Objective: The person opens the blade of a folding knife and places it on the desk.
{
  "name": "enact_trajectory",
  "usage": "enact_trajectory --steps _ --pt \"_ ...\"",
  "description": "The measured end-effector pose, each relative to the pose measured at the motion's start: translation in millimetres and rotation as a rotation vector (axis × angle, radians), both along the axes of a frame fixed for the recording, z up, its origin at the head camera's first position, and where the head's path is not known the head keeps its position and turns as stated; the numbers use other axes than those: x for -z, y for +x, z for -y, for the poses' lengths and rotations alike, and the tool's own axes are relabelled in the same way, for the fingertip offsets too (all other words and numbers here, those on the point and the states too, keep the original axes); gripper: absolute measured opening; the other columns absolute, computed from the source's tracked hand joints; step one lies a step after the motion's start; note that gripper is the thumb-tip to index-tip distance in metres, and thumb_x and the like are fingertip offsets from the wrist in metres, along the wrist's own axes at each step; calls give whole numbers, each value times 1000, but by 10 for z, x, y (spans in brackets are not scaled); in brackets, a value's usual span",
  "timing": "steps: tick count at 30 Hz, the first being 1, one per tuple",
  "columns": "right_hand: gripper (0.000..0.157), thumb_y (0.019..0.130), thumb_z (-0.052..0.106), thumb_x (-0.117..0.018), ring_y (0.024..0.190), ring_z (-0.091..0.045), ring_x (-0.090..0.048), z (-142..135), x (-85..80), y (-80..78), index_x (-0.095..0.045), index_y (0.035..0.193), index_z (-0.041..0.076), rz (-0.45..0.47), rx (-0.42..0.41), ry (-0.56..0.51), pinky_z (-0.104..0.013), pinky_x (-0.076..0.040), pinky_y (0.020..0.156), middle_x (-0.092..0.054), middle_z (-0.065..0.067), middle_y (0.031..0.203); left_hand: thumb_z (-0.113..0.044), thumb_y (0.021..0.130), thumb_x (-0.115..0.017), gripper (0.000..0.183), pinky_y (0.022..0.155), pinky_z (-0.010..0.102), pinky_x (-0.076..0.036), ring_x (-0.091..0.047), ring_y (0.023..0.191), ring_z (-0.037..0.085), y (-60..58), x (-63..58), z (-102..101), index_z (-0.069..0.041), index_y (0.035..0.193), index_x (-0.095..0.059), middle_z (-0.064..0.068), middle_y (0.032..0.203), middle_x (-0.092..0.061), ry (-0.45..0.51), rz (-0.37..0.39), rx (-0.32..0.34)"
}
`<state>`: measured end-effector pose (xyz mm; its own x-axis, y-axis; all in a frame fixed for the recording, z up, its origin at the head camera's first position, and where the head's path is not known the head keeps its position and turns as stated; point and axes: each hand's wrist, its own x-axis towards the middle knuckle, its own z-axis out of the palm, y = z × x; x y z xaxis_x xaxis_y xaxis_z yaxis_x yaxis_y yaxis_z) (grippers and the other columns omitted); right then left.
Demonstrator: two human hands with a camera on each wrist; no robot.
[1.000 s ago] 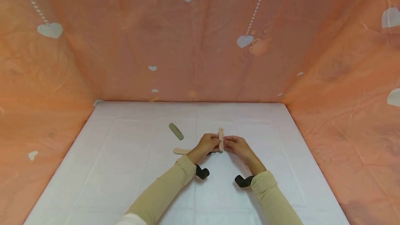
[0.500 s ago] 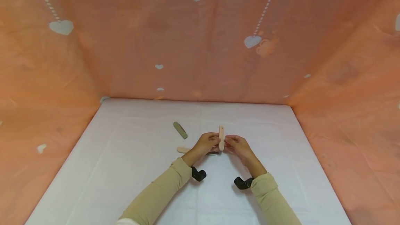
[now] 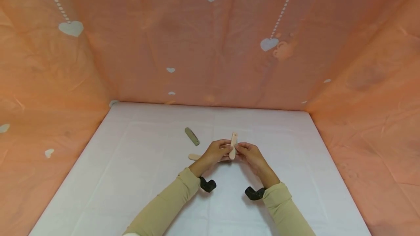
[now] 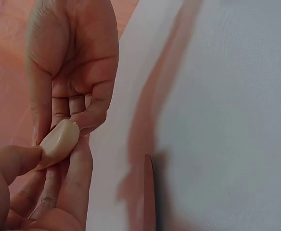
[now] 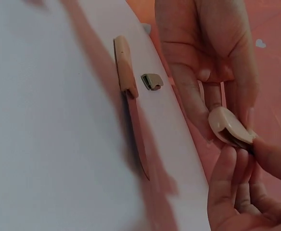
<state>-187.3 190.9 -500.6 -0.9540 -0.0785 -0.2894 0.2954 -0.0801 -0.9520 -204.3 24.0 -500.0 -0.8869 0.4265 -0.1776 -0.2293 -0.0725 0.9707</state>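
Note:
A folded pocket knife (image 3: 233,145) with a pale peach handle is held upright between both hands above the white table. My left hand (image 3: 211,154) grips its left side with thumb and fingers. From the right, my right hand (image 3: 254,156) pinches the knife, its thumb lying on the handle. The right wrist view shows a dark slot along the edge of the held knife (image 5: 232,134). Below the left hand lies a second peach knife (image 5: 123,62), its blade (image 5: 136,130) swung out; in the head view that hand hides most of it.
An olive green folded knife (image 3: 192,136) lies on the white table (image 3: 157,192), behind and left of the hands. An orange curtain (image 3: 210,65) printed with pale hearts encloses the back and both sides. Black camera mounts (image 3: 207,185) stick out from the wrists.
The held knife has turned its broad face toward the head camera and its far end now leans slightly right. Both hands still hold it. The head view has shifted a little.

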Motion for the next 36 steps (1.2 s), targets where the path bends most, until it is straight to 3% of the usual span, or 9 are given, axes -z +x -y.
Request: enact_trajectory --steps 13,22,26,31,36 --pt "28 92 9 -58 75 -11 -60 48 -35 7 -55 109 -13 -28 -24 -19 -29 -52 76 -65 -2 82 -10 93 -58 35 78 41 -54 -65 84 21 16 6 67 1 126 -52 13 102 -61 -25 -5 -12" --pt "25 89 8 -63 75 -12 -61 62 -29 8 -58 104 -10 -26 9 -34 -29 -53 75 -64 -4 84 -12 93 -59 33 73 35 -56 -64 80 18 28 16 108 2 122 -54 12 101 -60 -46 -47 -8" --pt "28 90 10 -62 79 -13 -60 34 -21 16 -56 107 -11 -14 -14 -26 -27 -52 75 -63 -6 87 -13 92 -59 33 71 35 -56 -63 77 17 35 17 129 2 122 -53 12 101 -60 -58 -59 -4" --pt "20 92 11 -59 82 -15 -60 24 4 26 -56 103 -5 -11 -58 -18 -30 -51 76 -62 -6 89 -12 93 -58 31 72 36 -56 -63 76 17 44 19 141 1 120 -53 10 98 -59 -81 -72 9" --pt "18 93 12 -56 86 -17 -60 40 -1 39 -54 104 -2 -33 -69 -39 -31 -51 75 -62 -5 92 -12 94 -56 32 74 41 -55 -64 77 20 42 44 131 3 122 -50 10 100 -58 -39 -60 7"
